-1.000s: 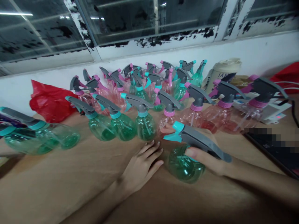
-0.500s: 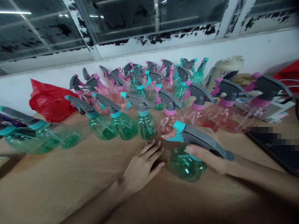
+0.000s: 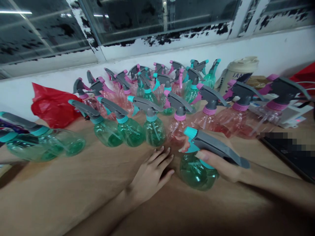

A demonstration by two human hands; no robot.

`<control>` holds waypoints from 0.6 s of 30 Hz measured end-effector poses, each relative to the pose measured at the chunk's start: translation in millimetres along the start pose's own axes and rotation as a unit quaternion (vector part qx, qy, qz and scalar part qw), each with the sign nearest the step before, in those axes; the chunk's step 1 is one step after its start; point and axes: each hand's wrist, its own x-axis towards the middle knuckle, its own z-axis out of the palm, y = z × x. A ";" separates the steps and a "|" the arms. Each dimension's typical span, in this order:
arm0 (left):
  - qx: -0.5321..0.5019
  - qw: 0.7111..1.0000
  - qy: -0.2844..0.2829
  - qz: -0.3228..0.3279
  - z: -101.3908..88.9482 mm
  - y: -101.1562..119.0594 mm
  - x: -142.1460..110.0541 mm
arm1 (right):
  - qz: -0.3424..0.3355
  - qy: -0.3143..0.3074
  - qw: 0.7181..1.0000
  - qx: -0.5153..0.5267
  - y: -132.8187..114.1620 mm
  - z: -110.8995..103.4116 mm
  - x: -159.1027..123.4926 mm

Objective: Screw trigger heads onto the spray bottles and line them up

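Observation:
My right hand (image 3: 219,164) is wrapped round the neck of a green spray bottle (image 3: 198,173) with a grey and turquoise trigger head, its nozzle pointing to the upper left. A fingertip shows at the front by the turquoise trigger. Flat on the wooden table (image 3: 98,183) lies my left hand (image 3: 152,173), fingers stretched out, holding nothing. Just beyond its fingertips stand a green spray bottle (image 3: 154,131) and a pink-collared spray bottle (image 3: 179,127). Two more green spray bottles (image 3: 131,132) stand to their left.
Several pink and green spray bottles (image 3: 147,93) crowd the back by the wall. Green bottles (image 3: 46,144) stand at far left, near a red plastic bag (image 3: 54,105). At right are pink bottles (image 3: 236,118), a coffee cup (image 3: 240,72) and a dark flat device (image 3: 287,154).
The right hand and its spray bottle have shifted very slightly right. The finger at the trigger sits a little closer in. The left hand stays put.

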 end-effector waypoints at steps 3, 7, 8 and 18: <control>-0.002 1.000 0.008 0.001 1.2 -0.1 -0.4 | 0.009 -0.004 1.000 0.019 2.3 0.0 -0.1; -0.005 1.000 0.013 0.002 2.8 -0.3 -0.6 | 0.017 -0.007 0.999 0.034 3.2 0.7 -2.0; -0.004 1.000 0.011 0.001 2.9 -0.2 -0.7 | 0.019 -0.006 0.999 0.033 2.9 0.8 -2.5; -0.004 1.000 0.008 -0.002 1.8 -0.6 -0.5 | 0.022 0.001 1.000 -0.004 2.8 0.5 -5.1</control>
